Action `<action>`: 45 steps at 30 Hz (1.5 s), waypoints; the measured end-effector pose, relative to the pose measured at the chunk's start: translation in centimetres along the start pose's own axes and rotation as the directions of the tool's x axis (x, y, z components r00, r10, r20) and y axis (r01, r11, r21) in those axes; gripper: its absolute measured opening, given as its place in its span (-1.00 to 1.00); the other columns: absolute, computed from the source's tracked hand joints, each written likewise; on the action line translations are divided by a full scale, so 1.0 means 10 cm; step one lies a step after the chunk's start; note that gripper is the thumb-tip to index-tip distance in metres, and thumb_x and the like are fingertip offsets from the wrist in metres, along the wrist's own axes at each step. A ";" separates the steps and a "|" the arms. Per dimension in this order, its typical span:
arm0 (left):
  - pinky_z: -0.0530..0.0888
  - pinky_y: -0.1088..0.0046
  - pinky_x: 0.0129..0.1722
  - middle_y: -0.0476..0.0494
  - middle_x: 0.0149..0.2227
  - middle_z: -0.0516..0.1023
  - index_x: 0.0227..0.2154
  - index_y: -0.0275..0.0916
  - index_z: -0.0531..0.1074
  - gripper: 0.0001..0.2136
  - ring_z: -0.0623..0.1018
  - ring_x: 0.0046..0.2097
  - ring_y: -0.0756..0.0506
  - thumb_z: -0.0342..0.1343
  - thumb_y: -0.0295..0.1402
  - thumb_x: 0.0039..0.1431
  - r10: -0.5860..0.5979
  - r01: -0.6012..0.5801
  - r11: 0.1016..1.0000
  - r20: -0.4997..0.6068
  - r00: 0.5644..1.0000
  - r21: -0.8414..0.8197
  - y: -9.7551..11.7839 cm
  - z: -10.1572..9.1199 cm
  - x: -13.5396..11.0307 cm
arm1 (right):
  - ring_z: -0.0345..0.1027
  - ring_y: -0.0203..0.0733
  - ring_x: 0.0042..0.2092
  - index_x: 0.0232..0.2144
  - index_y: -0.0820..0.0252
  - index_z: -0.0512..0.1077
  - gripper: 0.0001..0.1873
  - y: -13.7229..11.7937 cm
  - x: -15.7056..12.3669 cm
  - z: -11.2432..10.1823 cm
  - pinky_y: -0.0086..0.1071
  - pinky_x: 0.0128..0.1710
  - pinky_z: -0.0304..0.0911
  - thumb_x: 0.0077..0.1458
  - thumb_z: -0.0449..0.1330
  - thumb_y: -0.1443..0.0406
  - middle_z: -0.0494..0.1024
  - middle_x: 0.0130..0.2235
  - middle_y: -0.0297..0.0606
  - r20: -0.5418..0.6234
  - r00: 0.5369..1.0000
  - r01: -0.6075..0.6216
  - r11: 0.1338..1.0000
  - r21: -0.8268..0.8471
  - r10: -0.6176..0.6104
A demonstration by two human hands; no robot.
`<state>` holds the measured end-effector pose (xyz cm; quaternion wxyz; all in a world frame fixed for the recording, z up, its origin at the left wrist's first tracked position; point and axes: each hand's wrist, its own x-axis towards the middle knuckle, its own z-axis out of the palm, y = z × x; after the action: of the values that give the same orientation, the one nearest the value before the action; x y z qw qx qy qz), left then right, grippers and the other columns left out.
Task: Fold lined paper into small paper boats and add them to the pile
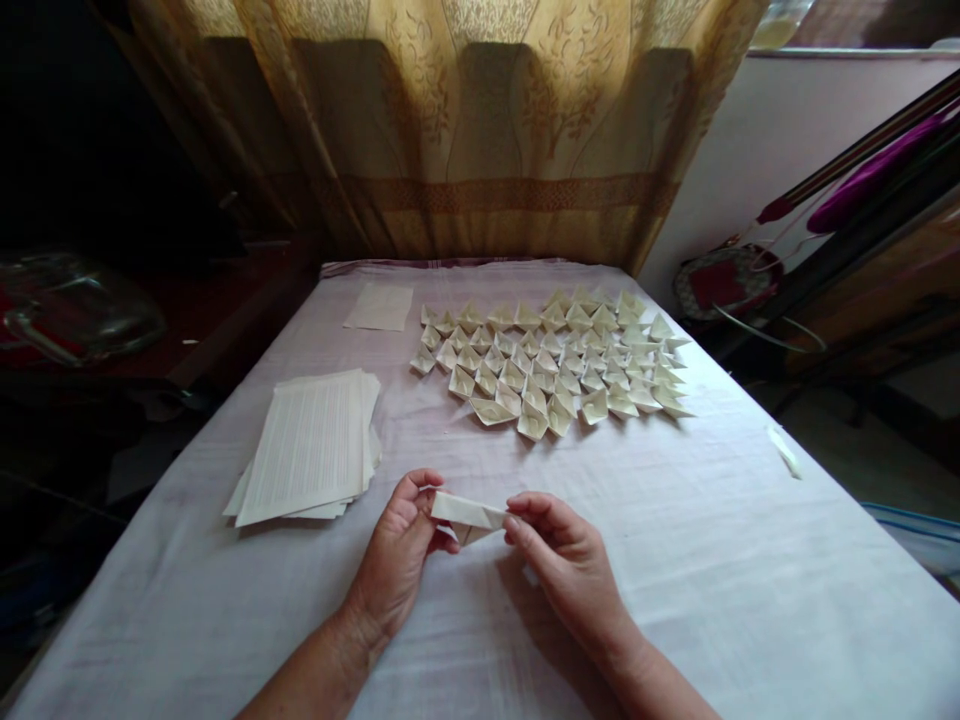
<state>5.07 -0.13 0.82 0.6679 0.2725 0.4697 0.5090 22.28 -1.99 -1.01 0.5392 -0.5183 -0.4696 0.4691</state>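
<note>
Between my two hands is a small folded piece of paper (471, 513), cream-coloured, with a long flat band along its top and a pointed part below. My left hand (401, 545) grips its left end, fingers behind and partly hidden. The right end is pinched between the thumb and fingers of my right hand (559, 550). Both hands are held above the near middle of the table. Beyond them stand several rows of folded paper boats (540, 370), packed close together.
To the left lies a stack of printed sheets (307, 450), with a single sheet (380, 307) farther back. A white cloth covers the table (675, 560). A small white strip (784, 452) rests near the right edge. Behind hangs a gold curtain (480, 130).
</note>
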 end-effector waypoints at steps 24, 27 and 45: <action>0.30 0.64 -0.62 0.07 -0.54 0.44 -0.35 -0.19 0.32 -0.62 0.45 -0.48 0.03 0.36 -0.10 -0.08 0.097 -0.091 0.986 -0.039 0.994 0.138 0.02 0.01 0.01 | 0.41 -0.29 -0.51 -0.43 0.16 0.48 -0.94 -0.01 -0.03 0.01 -0.49 -0.50 0.34 0.10 0.23 0.33 0.54 -0.52 -0.34 -0.051 0.938 0.317 0.906 -0.279 -0.343; 0.28 0.64 -0.64 0.05 -0.51 0.46 -0.36 -0.21 0.36 -0.60 0.46 -0.47 0.03 0.37 -0.09 -0.12 0.084 -0.073 0.988 -0.075 0.994 0.134 0.01 0.01 0.02 | 0.44 -0.29 -0.49 -0.40 0.15 0.49 -0.94 -0.02 -0.04 0.02 -0.49 -0.49 0.36 0.10 0.22 0.37 0.57 -0.49 -0.33 -0.041 0.893 0.408 0.844 -0.347 -0.448; 0.26 0.63 -0.65 0.04 -0.50 0.43 -0.44 -0.21 0.44 -0.67 0.37 -0.52 0.04 0.36 -0.09 -0.09 0.173 -0.162 0.925 -0.001 0.985 0.343 -0.01 -0.04 0.03 | 0.53 -0.24 -0.38 -0.18 0.09 0.50 -0.77 -0.02 0.05 -0.09 -0.43 -0.37 0.46 0.17 0.16 0.45 0.65 -0.34 -0.28 0.123 0.782 0.577 0.634 -0.514 -0.611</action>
<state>4.73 0.05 0.45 0.5571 0.4153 0.5363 0.4792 23.19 -1.63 -0.79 0.5145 -0.4759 -0.7060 0.1019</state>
